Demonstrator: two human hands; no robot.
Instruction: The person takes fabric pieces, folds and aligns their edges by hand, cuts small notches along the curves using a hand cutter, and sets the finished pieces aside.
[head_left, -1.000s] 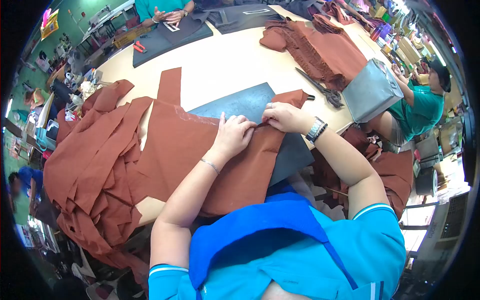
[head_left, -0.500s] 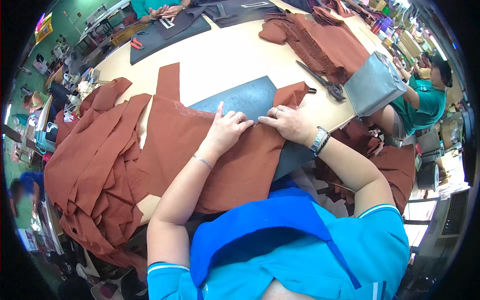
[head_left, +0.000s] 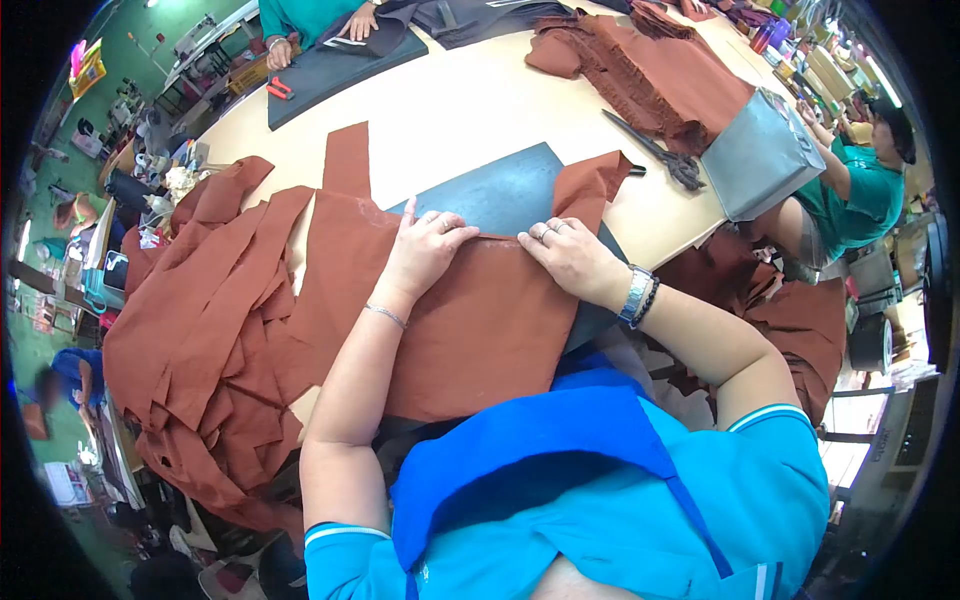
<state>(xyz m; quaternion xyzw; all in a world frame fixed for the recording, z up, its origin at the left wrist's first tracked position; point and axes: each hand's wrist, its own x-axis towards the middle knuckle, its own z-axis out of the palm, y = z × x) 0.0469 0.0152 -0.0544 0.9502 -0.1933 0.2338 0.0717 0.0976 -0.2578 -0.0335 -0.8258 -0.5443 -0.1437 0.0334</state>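
Note:
A flat panel of rust-brown fabric lies in front of me, its upper edge over a dark grey board. Closed at that edge, my left hand pinches the fabric with its thumb, one finger pointing away. My right hand is closed on the same edge farther right, fingertips pressed on it. Between the two hands the edge runs nearly straight and looks folded. Beyond my right hand, a strip of the fabric stands up in a fold.
Many rust-brown pieces are heaped at left. Large scissors lie at right beside a grey box and a fabric stack. Across the table, a co-worker's hands rest near dark fabric and red-handled snips. Another person sits at right.
My hands have moved apart along the fabric edge, and the stretch between them is now straighter. Across the table, the co-worker's hands have separated.

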